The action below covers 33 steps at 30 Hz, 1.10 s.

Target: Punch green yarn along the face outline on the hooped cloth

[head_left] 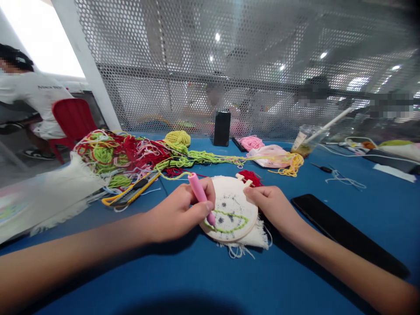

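My left hand point(188, 208) is closed around a pink punch needle point(198, 190), its tip at the left part of a green yarn outline on white cloth. Green yarn point(173, 177) runs from the tool's top back toward the yarn pile. The cloth is stretched in a round embroidery hoop point(234, 199) with dark marks drawn on it and frayed edges hanging below. My right hand point(267, 203) grips the hoop's upper right rim, near its clamp ends, with thumb and fingers closed. A red yarn bundle point(251, 178) lies just behind the hoop.
A tangled yarn heap point(121, 153) and a yellow box cutter point(133, 190) lie at left. Behind stand a phone point(222, 128) and a plastic cup point(305, 142) with a straw. A long black object point(344, 232) lies right. A person point(36, 96) sits far left.
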{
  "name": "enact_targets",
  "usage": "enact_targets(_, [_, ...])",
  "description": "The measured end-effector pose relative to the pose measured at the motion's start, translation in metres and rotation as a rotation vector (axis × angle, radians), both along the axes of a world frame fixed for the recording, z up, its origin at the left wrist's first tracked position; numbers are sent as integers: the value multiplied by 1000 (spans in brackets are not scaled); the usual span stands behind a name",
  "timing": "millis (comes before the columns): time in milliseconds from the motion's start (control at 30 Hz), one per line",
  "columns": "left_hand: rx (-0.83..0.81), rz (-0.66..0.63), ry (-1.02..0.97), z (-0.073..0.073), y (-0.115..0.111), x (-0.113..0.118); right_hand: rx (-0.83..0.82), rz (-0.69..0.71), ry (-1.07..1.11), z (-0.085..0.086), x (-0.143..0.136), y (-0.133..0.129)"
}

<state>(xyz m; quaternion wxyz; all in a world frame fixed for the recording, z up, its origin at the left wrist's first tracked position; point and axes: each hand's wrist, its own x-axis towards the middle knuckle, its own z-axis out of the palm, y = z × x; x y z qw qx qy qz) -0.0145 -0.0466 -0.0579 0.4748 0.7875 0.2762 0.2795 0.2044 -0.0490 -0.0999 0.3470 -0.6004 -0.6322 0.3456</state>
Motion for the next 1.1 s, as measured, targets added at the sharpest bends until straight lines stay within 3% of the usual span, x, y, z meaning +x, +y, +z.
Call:
enact_targets(233, [24,-41,24,8,2,-3,209,-41,-256,12,5,7])
enact_targets(400, [14,-47,100,19,-1,-7,391,211,-469,24,1,13])
enact_targets(567, [112,75,280,28,-2,-23,141,217,-524,34,11,-11])
enact_targets(733, [77,127,340,31,-4,-36,-256,554,-420,59,22,-55])
enact_targets(800, [74,130,341,30,-4,-37,-293,627,-405,68,20,-58])
enact_targets(967, [66,169,326,27,-6,-34,131,416,-544,67,-1,-21])
enact_targets(1100, [-31,174,303,28,-8,-35,182,564,-621,51,-22,5])
